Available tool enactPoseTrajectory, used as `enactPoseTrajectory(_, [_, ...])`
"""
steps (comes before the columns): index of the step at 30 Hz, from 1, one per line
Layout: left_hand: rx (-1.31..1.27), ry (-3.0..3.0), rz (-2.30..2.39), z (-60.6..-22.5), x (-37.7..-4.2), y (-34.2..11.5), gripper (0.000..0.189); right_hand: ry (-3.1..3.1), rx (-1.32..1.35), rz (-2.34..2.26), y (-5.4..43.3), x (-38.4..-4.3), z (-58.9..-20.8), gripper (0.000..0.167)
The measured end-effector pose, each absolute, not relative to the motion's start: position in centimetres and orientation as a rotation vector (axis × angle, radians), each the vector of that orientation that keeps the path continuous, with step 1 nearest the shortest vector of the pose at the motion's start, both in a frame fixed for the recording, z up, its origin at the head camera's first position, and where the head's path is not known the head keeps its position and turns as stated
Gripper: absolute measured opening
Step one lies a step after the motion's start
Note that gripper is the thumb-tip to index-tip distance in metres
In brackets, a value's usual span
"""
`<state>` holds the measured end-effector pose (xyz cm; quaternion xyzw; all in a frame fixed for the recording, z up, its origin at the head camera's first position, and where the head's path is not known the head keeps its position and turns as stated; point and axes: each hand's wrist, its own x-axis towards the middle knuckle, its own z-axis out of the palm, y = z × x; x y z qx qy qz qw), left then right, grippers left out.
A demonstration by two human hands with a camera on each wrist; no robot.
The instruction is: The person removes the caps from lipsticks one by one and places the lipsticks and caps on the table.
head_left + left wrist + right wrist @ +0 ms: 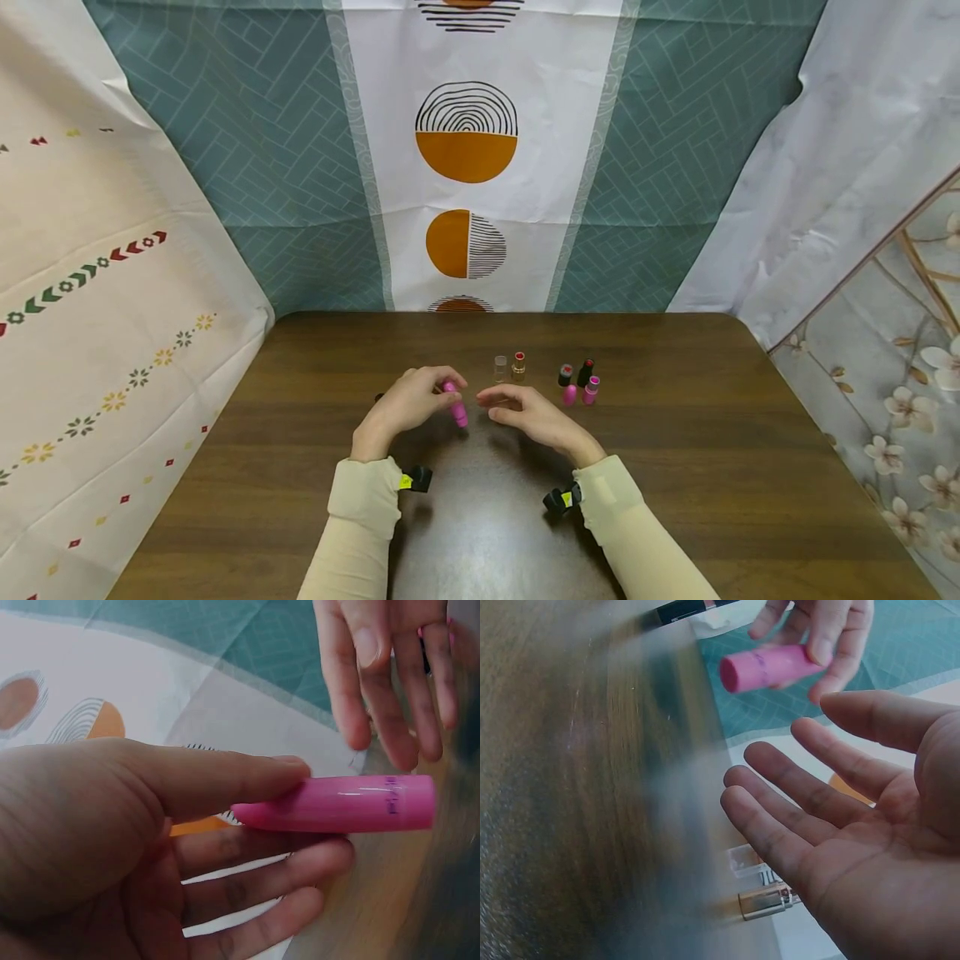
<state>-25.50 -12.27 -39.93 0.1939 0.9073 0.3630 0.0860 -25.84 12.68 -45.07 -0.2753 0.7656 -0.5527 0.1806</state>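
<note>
My left hand [411, 404] pinches a glossy pink lipstick tube [457, 408] between thumb and fingers, above the table. In the left wrist view the pink lipstick tube [352, 804] lies sideways, its rounded end by the thumb and its flat end pointing away. Small dark lettering runs around it near the flat end. My right hand [536, 417] hovers just right of the tube, apart from it. In the right wrist view that right hand [855, 802] has its fingers extended and holds nothing.
Behind the hands stand a clear cap [500, 367] and a gold lipstick [519, 367]. Farther right are a black-based piece [566, 377] with red on top, a black lipstick [585, 373], a pink cap [570, 395] and an uncapped pink lipstick [591, 391]. A black tube [686, 610] lies beyond the left hand.
</note>
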Motion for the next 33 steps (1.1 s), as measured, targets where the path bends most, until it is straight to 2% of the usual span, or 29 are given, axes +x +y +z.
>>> enactPoseTrajectory(19, [0.577, 2.751, 1.270, -40.8, -25.6, -8.9, 0.021, 2.182, -0.681, -1.591, 12.6, -25.8, -45.2, 0.041])
enactPoseTrajectory(33, [0.534, 2.685, 1.618, -41.7, -26.0, -7.1, 0.024, 2.090, -0.627, -1.758, 12.7, -26.0, -44.9, 0.038])
